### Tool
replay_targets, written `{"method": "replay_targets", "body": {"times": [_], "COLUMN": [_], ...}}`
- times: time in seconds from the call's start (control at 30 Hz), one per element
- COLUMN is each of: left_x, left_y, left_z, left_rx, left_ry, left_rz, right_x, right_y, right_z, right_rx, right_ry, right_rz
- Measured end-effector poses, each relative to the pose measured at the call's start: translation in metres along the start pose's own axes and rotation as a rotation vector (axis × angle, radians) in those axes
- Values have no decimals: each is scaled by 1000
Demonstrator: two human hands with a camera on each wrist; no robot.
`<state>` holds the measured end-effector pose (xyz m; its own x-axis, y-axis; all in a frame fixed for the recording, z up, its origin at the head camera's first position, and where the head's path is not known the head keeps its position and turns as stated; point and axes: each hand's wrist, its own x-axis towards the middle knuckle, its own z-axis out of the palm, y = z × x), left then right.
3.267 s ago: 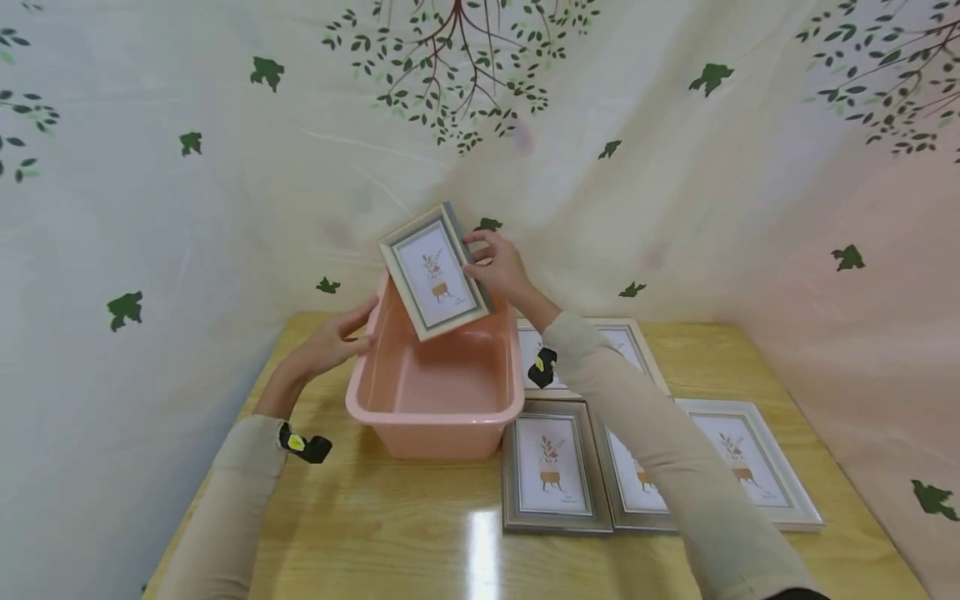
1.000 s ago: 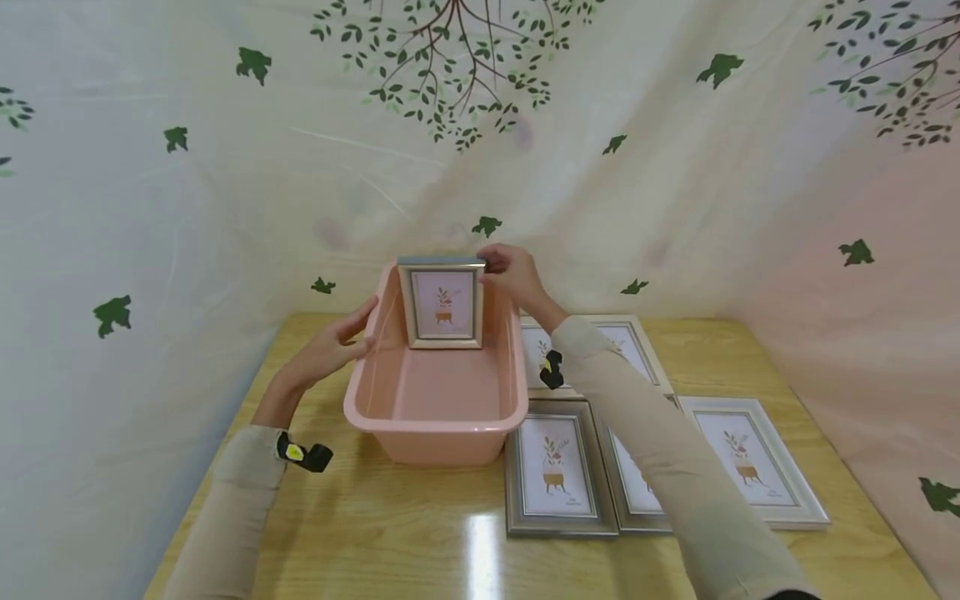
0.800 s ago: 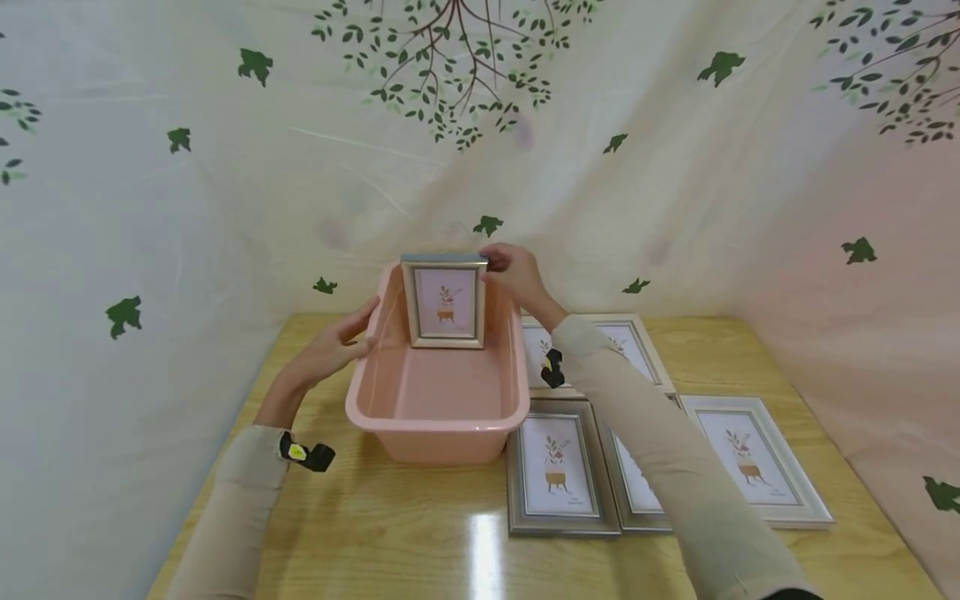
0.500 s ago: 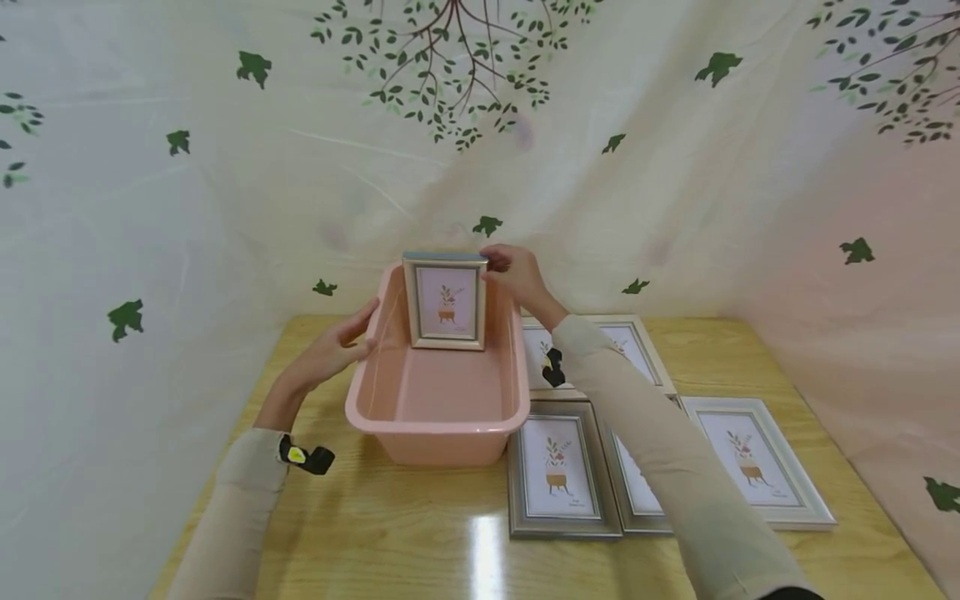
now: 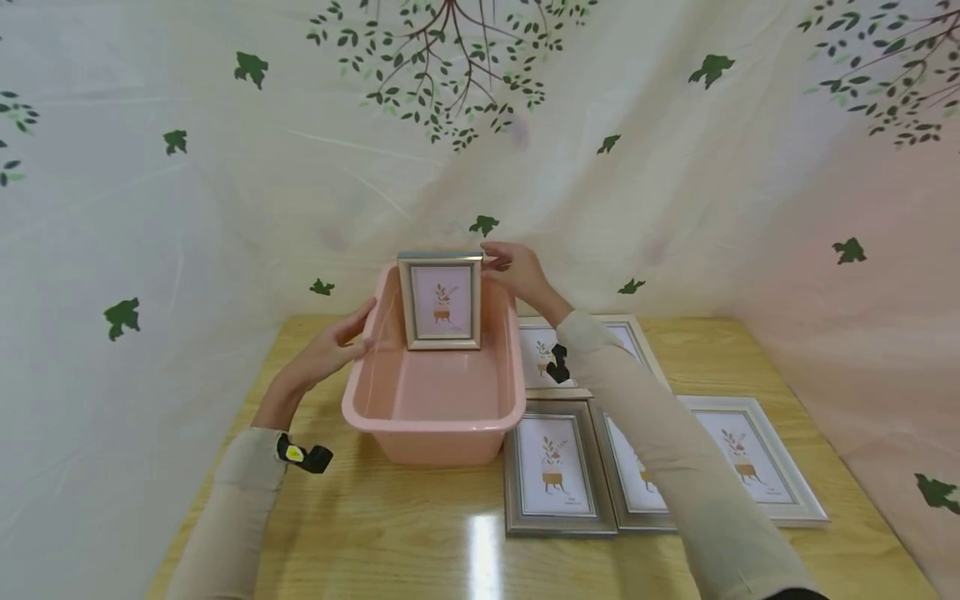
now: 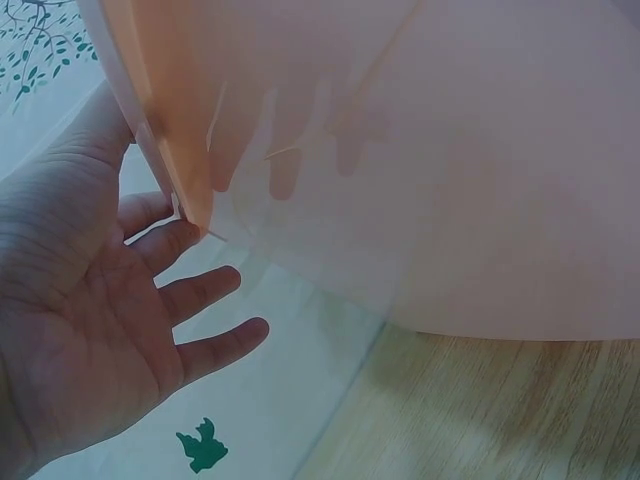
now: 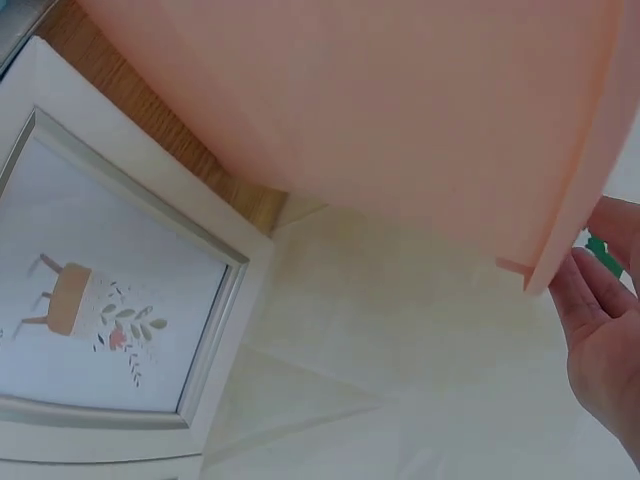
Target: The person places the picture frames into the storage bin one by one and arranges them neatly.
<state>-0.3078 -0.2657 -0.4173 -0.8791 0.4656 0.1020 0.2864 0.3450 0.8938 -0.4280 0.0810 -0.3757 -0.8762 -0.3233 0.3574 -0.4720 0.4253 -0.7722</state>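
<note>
A small champagne-silver picture frame [image 5: 441, 304] stands upright inside the pink plastic basin [image 5: 435, 427], against its far end. It shows a printed plant in a pot. Beside its upper right corner is my right hand [image 5: 521, 271], over the basin's far right rim, its index finger extended and nothing visibly gripped. In the right wrist view the basin wall hides the frame. At the basin's left rim, my left hand [image 5: 327, 354] touches the edge with thumb and fingers. Its ring and little fingers stand free in the left wrist view.
Several other picture frames lie flat to the right of the basin: a cream one [image 5: 540, 392], a dark silver one [image 5: 558, 529], another silver one [image 5: 630, 492] partly under my right arm, and a white one [image 5: 813, 510]. A patterned cloth [image 5: 480, 192] hangs behind the wooden table [image 5: 405, 533].
My right hand lowers the tilted frame into the basin and stands it upright at the far end. Just now its fingers come off the frame's corner, slightly rightward. The left hand stays at the rim.
</note>
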Motion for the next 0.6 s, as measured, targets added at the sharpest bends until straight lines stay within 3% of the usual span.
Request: {"method": "replay_targets", "body": {"times": [0.27, 0.6], "left_x": [2, 4], "left_y": [-4, -4], "left_z": [-1, -2], "left_rx": [20, 4], "left_ry": [10, 9], "left_rz": [3, -4], "right_x": [-14, -60], "right_y": [17, 54], "right_z": [-31, -108], "right_rx": [-27, -218], "right_ry": [2, -76], "right_rz": [-3, 107]}}
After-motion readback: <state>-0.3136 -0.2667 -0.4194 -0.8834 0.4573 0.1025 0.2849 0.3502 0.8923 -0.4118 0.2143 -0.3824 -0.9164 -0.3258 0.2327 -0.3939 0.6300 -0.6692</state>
